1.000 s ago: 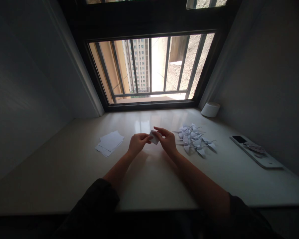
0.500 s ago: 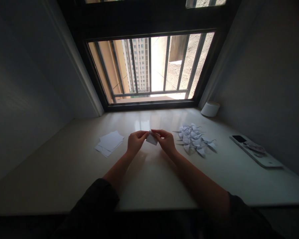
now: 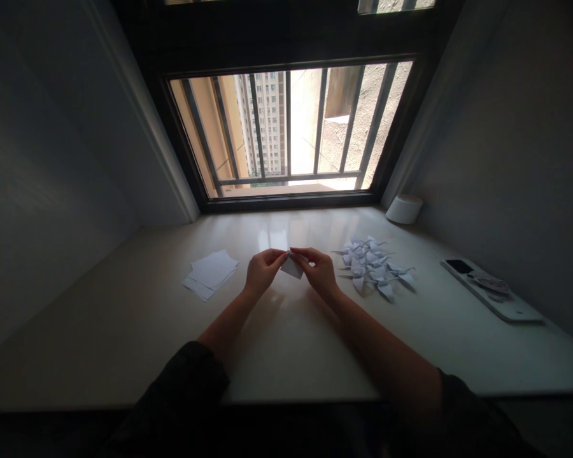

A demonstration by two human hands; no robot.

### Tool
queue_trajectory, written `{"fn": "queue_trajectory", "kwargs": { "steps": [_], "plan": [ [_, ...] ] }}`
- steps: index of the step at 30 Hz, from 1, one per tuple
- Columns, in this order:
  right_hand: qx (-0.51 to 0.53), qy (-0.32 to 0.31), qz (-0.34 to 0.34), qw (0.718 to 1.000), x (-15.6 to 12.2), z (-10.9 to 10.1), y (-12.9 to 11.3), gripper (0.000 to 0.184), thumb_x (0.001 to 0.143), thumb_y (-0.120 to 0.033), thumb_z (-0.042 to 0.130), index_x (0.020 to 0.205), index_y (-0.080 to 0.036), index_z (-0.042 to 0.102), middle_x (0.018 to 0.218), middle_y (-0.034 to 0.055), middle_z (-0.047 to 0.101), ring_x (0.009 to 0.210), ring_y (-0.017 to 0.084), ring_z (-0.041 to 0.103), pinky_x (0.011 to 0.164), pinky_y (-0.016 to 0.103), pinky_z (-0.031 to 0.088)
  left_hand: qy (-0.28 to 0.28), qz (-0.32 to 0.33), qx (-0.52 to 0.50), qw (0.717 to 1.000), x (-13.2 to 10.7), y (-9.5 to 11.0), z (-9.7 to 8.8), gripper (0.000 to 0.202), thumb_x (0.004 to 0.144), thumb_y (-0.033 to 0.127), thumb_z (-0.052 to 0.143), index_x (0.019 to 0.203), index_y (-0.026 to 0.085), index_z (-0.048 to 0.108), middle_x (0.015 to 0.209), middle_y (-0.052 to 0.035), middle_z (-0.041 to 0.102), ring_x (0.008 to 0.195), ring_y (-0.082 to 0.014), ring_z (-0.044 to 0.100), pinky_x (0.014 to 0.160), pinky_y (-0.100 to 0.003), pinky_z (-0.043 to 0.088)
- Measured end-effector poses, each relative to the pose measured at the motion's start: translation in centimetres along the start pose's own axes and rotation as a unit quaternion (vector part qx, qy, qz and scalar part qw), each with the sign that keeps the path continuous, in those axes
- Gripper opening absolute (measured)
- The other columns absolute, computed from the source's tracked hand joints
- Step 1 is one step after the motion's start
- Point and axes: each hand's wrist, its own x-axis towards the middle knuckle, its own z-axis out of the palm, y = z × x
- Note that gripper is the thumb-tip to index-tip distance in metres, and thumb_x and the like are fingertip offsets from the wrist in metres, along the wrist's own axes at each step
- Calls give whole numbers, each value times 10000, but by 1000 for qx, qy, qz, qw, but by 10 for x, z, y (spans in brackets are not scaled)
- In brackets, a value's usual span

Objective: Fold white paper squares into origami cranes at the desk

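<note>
- Two hands are at work in the middle of the desk (image 3: pixel 291 346): your left hand (image 3: pixel 260 273) and your right hand (image 3: pixel 321 270) meet at one small piece of folded paper (image 3: pixel 292 268).
- Your left grip is pinched on the paper's upper left corner, thumb and fingertip together; your right grip is closed on its right side, fingers reaching over the top edge. The lower part hangs visible between your hands, and seems to be clear of the desk, though this angle leaves that uncertain.
- The step looks like working a fold at that top edge; the exact crease is hidden behind your fingers, so judge it by feel.
- Line up edges and corners before you press. A small slip at this size would probably show in every later fold.
- Let one hand steady the layers while the other presses, running from the corner outward, so the paper doesn't skew.
- Pinch firmly but evenly; thin paper may wrinkle or tear if twisted.
- If the crease feels soft, lay the piece on the bare desk in front of you and press it with a nail.
- Tilt the paper toward the window (image 3: pixel 303 127); your side of it is in shade.
- Mind your elbows: loose sheets (image 3: pixel 214 272) lie to your left, and the paper cranes (image 3: pixel 370 262) sit just beside your right hand.
</note>
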Motion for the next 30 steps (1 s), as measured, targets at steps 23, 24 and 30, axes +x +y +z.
{"fn": "queue_trajectory", "kwargs": {
  "steps": [23,24,30],
  "plan": [
    [-33,-16,-37,999,-1,2,1,205,796,-329,605,946,-246,717,839,36,700,721,166,596,612,277,443,30,35,150,988,-3,1,0,242,801,396,558,831,192,682,776,-30,695,679,-154,608,636,-249,445],
    [-35,-16,-39,998,-1,2,1,202,795,-329,606,941,-246,718,832,34,699,713,164,593,608,276,442,34,34,167,985,-4,2,1,234,806,388,549,832,195,679,778,-28,694,674,-152,602,630,-247,438],
    [-58,-16,-53,997,-4,3,-1,193,794,-315,605,936,-250,718,759,19,679,653,149,555,606,273,440,47,31,261,964,-10,7,4,245,859,375,461,848,217,648,765,-14,675,665,-152,580,600,-240,389]
  ]
}}
